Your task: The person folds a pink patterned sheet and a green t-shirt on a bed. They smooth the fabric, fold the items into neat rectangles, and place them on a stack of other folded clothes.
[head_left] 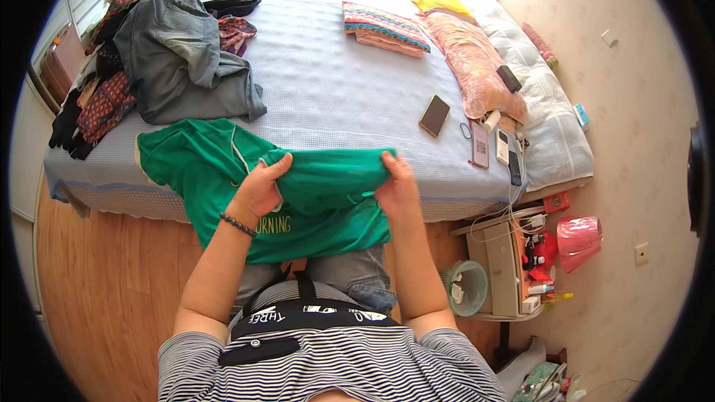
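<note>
The left hand [259, 192] and right hand [398, 186], set well apart, each grip a soft green cloth garment with yellow lettering [328, 175] at the frame's centre, probably to draw the stretch between them flat. Its left part rests on the pale blue textured bedcover [305, 97], which likely bears some weight; the lower part hangs past the near edge. Above the hands, bedcover stretches between a crumpled grey-blue denim garment [175, 52], upper left, and a dark-screened rectangular phone [434, 115], right of centre, leaving room for moving.
</note>
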`<move>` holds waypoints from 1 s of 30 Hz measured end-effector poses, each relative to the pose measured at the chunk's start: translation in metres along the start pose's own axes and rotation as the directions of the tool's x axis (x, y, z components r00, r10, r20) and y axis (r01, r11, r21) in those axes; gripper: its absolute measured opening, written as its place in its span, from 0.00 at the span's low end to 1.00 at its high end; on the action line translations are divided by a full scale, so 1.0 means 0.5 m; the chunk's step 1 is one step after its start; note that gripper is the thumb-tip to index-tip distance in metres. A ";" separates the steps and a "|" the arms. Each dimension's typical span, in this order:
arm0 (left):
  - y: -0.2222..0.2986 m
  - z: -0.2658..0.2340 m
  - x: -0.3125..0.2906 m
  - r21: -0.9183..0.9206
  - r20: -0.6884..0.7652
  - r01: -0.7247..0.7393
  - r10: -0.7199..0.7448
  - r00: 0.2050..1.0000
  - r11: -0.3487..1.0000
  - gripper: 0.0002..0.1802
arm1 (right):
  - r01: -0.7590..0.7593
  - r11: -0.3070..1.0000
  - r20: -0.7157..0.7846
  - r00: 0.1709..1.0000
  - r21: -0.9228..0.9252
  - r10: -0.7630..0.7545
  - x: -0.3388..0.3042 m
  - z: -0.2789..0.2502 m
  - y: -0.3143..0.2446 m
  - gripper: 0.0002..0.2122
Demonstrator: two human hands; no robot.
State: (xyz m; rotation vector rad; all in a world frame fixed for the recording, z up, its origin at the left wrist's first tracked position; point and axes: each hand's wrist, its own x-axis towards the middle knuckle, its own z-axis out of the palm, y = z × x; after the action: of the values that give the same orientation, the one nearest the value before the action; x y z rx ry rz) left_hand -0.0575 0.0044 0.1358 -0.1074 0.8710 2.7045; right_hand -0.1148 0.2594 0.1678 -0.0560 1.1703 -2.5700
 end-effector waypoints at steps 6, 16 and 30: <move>0.002 -0.003 -0.008 -0.006 -0.046 -0.129 0.128 0.991 0.992 0.11 | 0.250 0.884 -0.118 0.940 -0.395 -0.319 -0.001 -0.048 -0.101 0.06; -0.016 -0.010 -0.007 0.008 -0.056 -0.136 0.136 0.989 0.991 0.13 | 0.358 0.844 -0.233 0.851 -0.399 -0.471 -0.026 -0.186 -0.175 0.12; -0.051 0.034 -0.005 0.595 0.165 -0.126 0.033 0.986 0.794 0.12 | 0.564 0.151 0.497 0.803 -0.812 -0.329 -0.044 0.097 0.053 0.10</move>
State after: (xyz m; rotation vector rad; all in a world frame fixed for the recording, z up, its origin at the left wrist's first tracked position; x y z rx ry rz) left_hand -0.0472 0.0335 0.1359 0.2705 1.6687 2.3203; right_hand -0.0791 0.2144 0.1822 -1.0850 2.7444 -1.6433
